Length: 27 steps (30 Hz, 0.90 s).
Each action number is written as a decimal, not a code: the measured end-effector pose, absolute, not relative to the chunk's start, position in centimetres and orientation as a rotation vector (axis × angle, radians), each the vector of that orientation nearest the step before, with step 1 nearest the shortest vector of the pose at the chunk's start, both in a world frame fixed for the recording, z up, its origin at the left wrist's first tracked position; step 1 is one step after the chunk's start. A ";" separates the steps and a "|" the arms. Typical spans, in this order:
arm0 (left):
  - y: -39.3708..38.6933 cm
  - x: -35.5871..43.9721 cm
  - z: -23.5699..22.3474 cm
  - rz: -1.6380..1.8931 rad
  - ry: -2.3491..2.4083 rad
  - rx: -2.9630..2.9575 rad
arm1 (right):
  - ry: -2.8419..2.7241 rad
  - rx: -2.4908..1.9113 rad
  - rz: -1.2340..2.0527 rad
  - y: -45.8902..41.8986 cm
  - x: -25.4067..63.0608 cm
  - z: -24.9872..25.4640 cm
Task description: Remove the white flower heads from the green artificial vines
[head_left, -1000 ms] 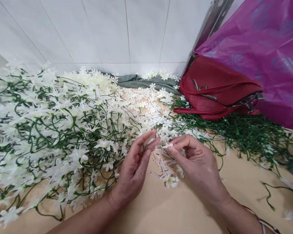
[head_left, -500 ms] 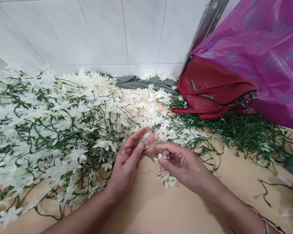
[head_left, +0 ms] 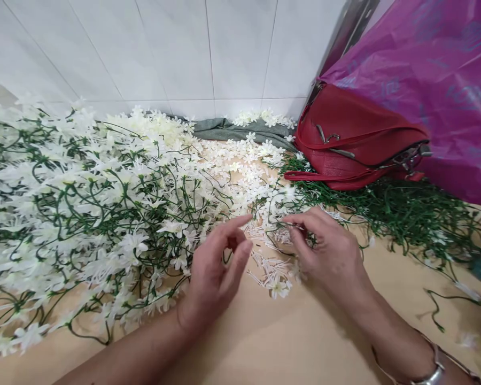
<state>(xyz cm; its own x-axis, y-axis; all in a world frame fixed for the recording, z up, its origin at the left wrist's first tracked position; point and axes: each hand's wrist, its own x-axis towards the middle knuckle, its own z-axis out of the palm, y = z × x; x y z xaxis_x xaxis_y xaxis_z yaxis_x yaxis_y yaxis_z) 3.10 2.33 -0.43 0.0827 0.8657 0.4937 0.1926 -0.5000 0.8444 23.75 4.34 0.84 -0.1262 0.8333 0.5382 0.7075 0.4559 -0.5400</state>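
Note:
My left hand (head_left: pixel 218 262) is beside the big heap of white artificial flowers (head_left: pixel 132 243). Its index finger points out while the thumb curls up to the other fingers; anything between them is hidden. To its right, my right hand (head_left: pixel 331 251) pinches a thin green flower stem (head_left: pixel 279 251) between thumb and index finger, a little above the table. Between and below the hands lie loose white stamens (head_left: pixel 270 264) and a small white blossom (head_left: pixel 279 289). Part of another pale petal shows blurred beside my right hand.
Loose white blossoms (head_left: pixel 248 155) cover the table (head_left: pixel 264 342) further back, by a grey-green cloth (head_left: pixel 224 130). A red handbag (head_left: pixel 353 136) rests against bare green stems (head_left: pixel 417 214) at right, with a purple plastic bag (head_left: pixel 433 107) behind. A tiled wall (head_left: pixel 176 48) closes off the back.
My hands were together over a stem and small blossom; now they are apart. My right hand has moved right with a stem, and my left hand's fingers have curled in.

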 end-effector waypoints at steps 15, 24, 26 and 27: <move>2.5 4.1 -2.1 1.368 1.018 2.057 | -2.283 -0.912 -0.529 2.1 21.8 1.3; 3.5 3.3 -1.8 1.350 1.050 2.101 | -1.656 -1.245 0.374 3.7 23.0 1.0; 3.5 3.2 -1.7 1.333 1.062 2.059 | -1.432 -1.282 0.799 4.2 23.1 0.9; 3.5 3.2 -1.6 1.330 1.069 2.035 | -1.344 -1.275 0.966 4.4 23.1 0.8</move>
<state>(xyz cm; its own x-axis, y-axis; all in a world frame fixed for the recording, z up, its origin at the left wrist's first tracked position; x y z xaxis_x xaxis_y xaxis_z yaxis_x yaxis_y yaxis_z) 3.18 3.53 -1.61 0.2220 0.8152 0.5349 0.3474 -0.5787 0.7378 23.09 4.43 0.78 0.0615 0.9887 0.1369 0.1851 0.1235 -0.9749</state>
